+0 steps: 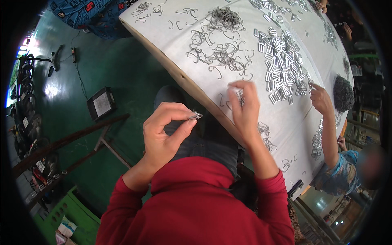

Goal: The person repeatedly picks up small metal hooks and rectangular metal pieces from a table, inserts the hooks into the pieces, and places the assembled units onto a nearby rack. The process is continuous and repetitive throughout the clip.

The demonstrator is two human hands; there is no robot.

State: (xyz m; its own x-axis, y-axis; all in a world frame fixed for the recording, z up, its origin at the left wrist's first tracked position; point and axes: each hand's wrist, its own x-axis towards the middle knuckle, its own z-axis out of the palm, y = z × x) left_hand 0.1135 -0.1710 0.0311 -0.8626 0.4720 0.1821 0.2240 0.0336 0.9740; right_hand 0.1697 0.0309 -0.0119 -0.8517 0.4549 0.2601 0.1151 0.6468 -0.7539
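Observation:
My left hand [163, 130] is raised off the table's near edge, thumb and fingertips closed on a small shiny metal piece [195, 115]. Its exact kind is too small to make out. Over the edge of the white-covered table [269, 116], my right hand [246, 107] is smeared by motion, its fingers bent. A few curved wire hooks [241, 98] lie beside and partly behind it; whether it grips one does not show. Farther off are a loose heap of bent wire hooks [226, 56] and, right of it, a pile of flat, shiny metal loop pieces [281, 67].
At the right, another person's hand [320, 98] reaches to the metal pile. A dark heap of small parts [343, 94] sits beyond it. Someone in patterned blue clothing [96, 18] is at the far left corner. On the green floor stand a black tray [101, 103] and a metal frame [73, 149].

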